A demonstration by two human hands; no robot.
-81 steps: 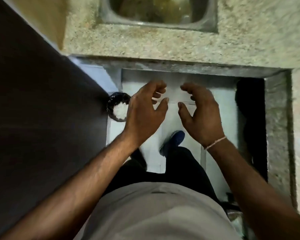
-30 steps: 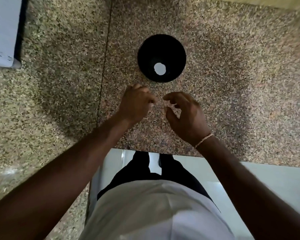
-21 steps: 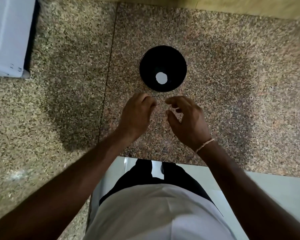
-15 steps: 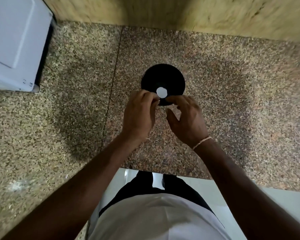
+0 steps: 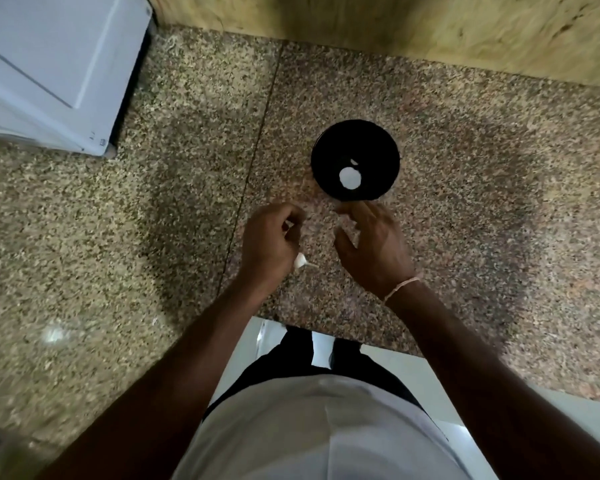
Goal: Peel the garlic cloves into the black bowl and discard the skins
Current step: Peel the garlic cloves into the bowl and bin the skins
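Note:
The black bowl (image 5: 355, 140) stands on the speckled granite counter (image 5: 465, 202). Inside it lie a round white peeled clove (image 5: 350, 178) and a smaller white bit (image 5: 354, 162). Just in front of the bowl, my left hand (image 5: 269, 244) is curled into a fist around a white garlic piece (image 5: 300, 260), whose thin stem pokes out below the fist. My right hand (image 5: 373, 245) hovers beside it with relaxed, spread fingers that hold nothing, its fingertips near the bowl's front rim.
A white appliance (image 5: 49, 64) sits at the back left of the counter. A yellowish wall (image 5: 430, 26) runs along the back. The counter's front edge (image 5: 343, 336) lies just behind my wrists, with pale floor below it.
My hands were together over the bowl's front rim; they have drawn back and moved apart. A second small white bit now lies in the bowl. The view has tilted up.

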